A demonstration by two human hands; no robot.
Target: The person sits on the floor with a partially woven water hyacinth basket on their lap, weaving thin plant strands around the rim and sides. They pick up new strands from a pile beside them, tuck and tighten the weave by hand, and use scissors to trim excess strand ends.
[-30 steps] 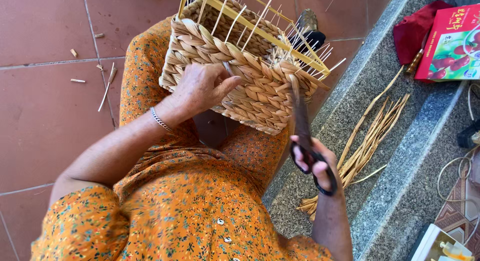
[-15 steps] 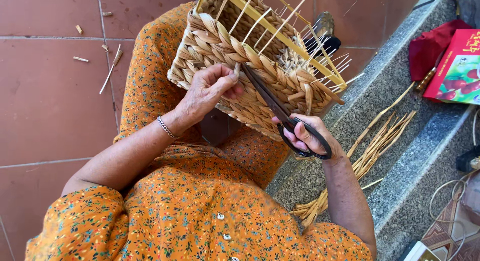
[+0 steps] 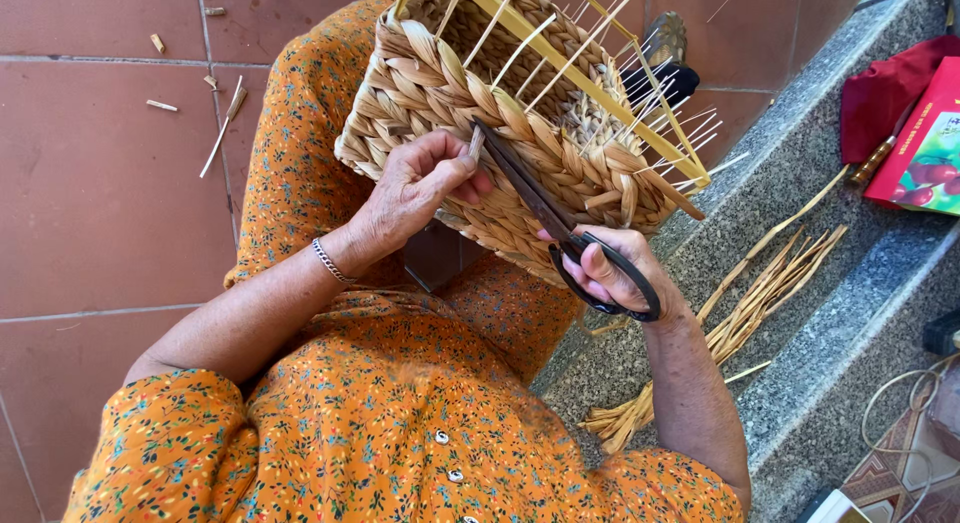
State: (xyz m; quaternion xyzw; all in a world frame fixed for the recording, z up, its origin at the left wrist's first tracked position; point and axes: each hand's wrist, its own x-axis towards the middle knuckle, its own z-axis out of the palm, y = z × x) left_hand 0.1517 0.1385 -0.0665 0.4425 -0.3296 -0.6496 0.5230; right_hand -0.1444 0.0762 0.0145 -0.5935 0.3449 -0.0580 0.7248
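Red-tiled floor [image 3: 110, 203] lying below. I'm watching the left hand [image 3: 415, 188] pinching a strand end [image 3: 476, 143] on the lap-held basket [image 3: 500, 113]; right hand [image 3: 610, 268] gripping scissors [image 3: 545, 208]. Risk: blades nicking fingers [image 3: 470, 183] or neighbouring weave.

Left hand [image 3: 415, 188] pinching a strand end [image 3: 476, 143] on woven basket [image 3: 470, 103], right hand [image 3: 615, 268] with black scissors [image 3: 560, 223].

- The woven basket [image 3: 500, 113] sits on the person's lap, so take that as the landmark.
- Left hand [image 3: 415, 188] is against its near wall; the scissors [image 3: 560, 223] lie across that wall, right hand [image 3: 615, 273] in the handles.
- Loose straw strips [image 3: 760, 293] lie right of the basket on the stone step [image 3: 830, 383].
- A box [image 3: 925, 153] sits further right.
- Straw scraps [image 3: 222, 128] are on the floor tiles to its left.
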